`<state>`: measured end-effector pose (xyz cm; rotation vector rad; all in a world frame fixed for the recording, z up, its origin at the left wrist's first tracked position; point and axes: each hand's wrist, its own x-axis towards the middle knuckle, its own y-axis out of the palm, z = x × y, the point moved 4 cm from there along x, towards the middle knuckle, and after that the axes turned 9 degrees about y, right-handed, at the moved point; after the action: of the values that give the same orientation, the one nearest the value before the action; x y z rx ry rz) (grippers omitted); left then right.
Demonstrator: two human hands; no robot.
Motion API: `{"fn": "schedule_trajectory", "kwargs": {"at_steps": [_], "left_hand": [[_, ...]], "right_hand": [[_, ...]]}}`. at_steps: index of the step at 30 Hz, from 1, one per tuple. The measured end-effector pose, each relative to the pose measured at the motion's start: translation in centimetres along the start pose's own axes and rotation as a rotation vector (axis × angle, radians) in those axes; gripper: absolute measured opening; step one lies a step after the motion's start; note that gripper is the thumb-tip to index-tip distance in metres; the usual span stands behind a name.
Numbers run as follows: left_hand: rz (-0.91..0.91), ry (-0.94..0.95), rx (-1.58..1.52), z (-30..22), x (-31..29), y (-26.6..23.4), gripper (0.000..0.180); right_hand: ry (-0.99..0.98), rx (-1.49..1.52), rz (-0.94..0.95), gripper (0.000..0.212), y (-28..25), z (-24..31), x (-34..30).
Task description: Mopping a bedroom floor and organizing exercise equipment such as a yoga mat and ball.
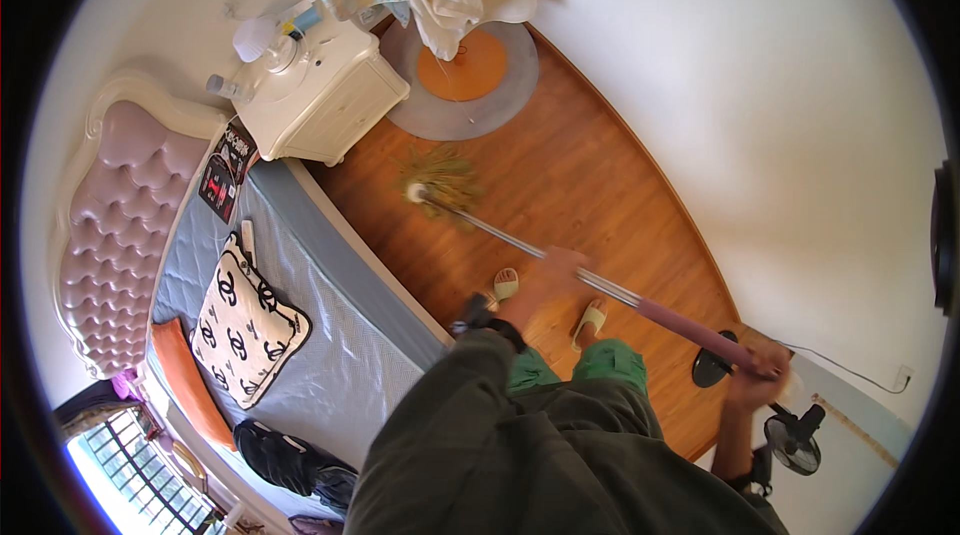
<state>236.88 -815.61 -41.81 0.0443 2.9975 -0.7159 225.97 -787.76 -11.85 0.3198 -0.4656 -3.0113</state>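
A mop [440, 178] with a shaggy yellowish head rests on the wooden floor, between the bed and the nightstand side of the room. Its silver pole [497, 236] slants up toward me and ends in a pink grip [683, 327]. Around the middle of the pole my left hand [560, 275] is closed, slightly smeared by motion. My right hand [757, 377] wraps round the top end of the pink grip, out to the right. Both wrists wear dark bands. The mop strands look blurred.
A bed [370, 265] with a cushion [245, 325] lies to the left. Ahead are a cream nightstand [320, 85] and a coat stand's round orange and grey base [465, 65], with clothes hanging above. A fan [795, 440] stands at lower right, near a cable and the wall.
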Motion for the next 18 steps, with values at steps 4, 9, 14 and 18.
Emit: {"fn": "schedule_trajectory", "kwargs": {"at_steps": [4,9,14,18], "left_hand": [[-0.277,-0.016,0.244,9.0,-9.0,-7.3,0.027],[-0.278,-0.539,0.598,10.9,-12.2,-10.5,0.032],[0.058,-0.531,0.697,7.9,-1.7,-5.0,0.035],[0.033,-0.241,0.392,1.0,10.3,2.6,0.030]], "right_hand": [[0.215,-0.056,0.386,0.021,9.0,-7.2,-2.8],[0.310,-0.152,0.926,0.014,12.9,-9.5,-0.5],[0.268,-0.033,0.874,0.018,4.9,-5.2,5.4],[0.099,-0.108,0.577,0.033,-3.9,3.6,10.1]]}}
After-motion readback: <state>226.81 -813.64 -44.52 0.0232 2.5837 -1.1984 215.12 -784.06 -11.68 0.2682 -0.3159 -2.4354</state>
